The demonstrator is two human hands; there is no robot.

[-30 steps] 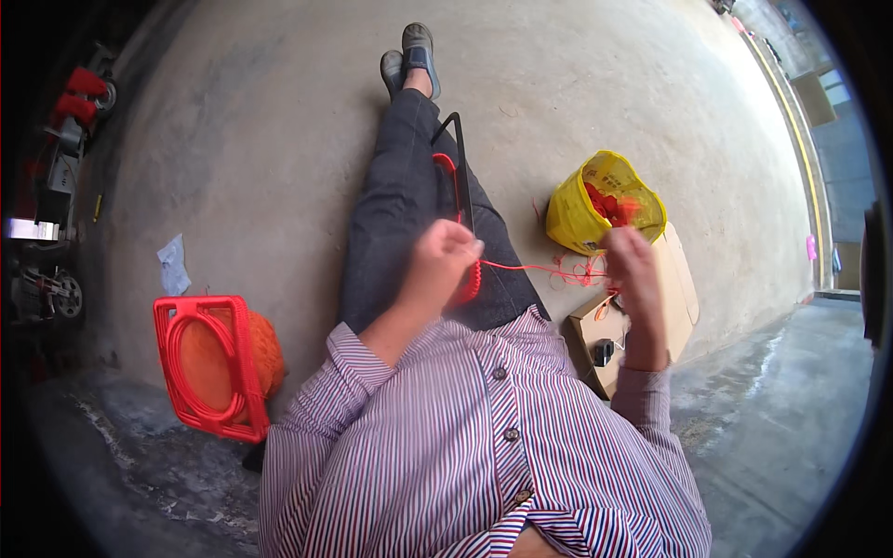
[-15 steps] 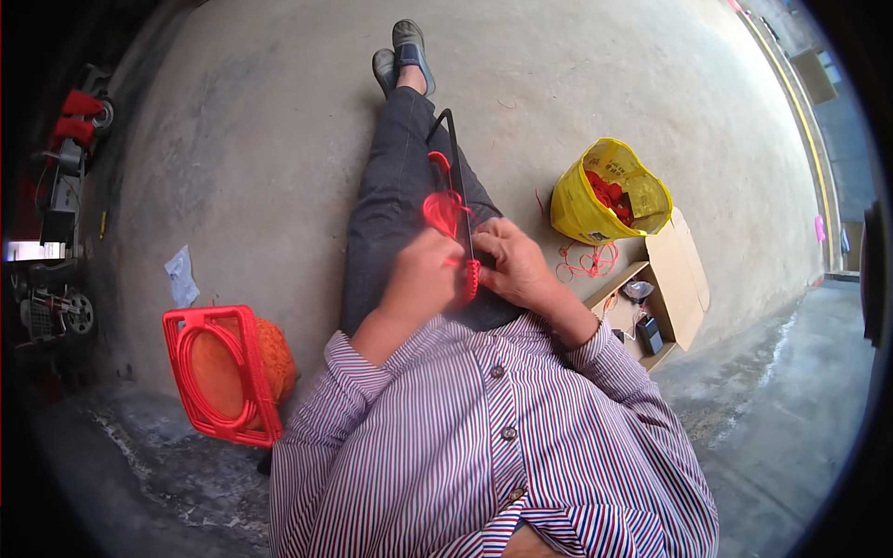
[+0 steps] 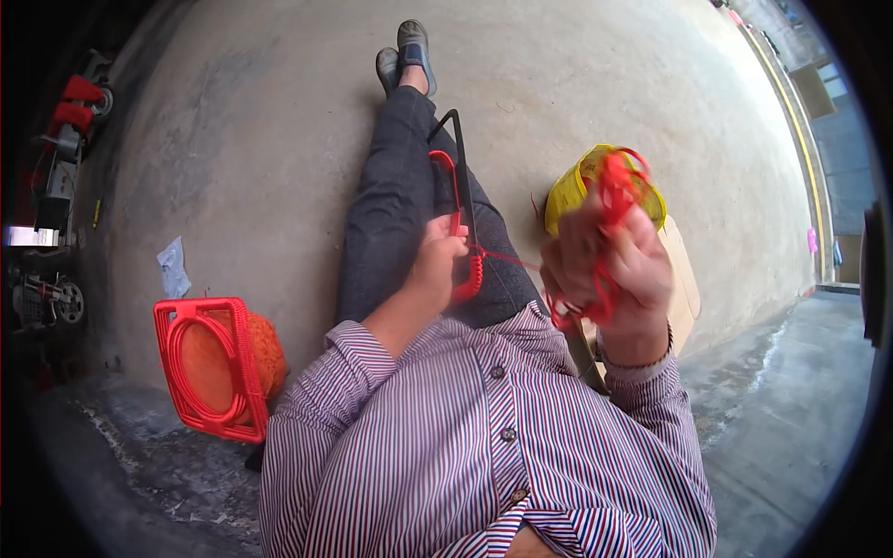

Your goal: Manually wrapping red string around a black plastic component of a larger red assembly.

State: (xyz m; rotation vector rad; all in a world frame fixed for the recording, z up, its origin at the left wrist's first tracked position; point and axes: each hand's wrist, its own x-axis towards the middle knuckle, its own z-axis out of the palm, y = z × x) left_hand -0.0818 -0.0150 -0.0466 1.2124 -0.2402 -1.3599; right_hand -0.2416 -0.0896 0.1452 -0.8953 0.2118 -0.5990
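Across my thighs lies a thin black frame (image 3: 465, 181), with red cord wound in tight coils round its near part (image 3: 475, 275). A smooth red strip runs along the side nearest my left hand (image 3: 433, 263), whose fingers are closed on the frame there. My right hand (image 3: 619, 270) is raised at the right, in front of the yellow bucket, closed on a loose bundle of red cord (image 3: 621, 186) that is smeared by motion. A single taut strand (image 3: 507, 257) runs from this bundle to the coils on the frame.
To my left stands a red cord-wrapped square frame (image 3: 244, 372) against an orange rounded bundle (image 3: 268, 358). The yellow bucket (image 3: 563, 197) and an open cardboard box (image 3: 686, 279) are partly hidden behind my right hand. A pale crumpled plastic piece (image 3: 173, 268) lies on the concrete floor.
My right hand has left the frame and moved out to the right and up, carrying the cord bundle and drawing the strand straight. My left hand stays at the frame.
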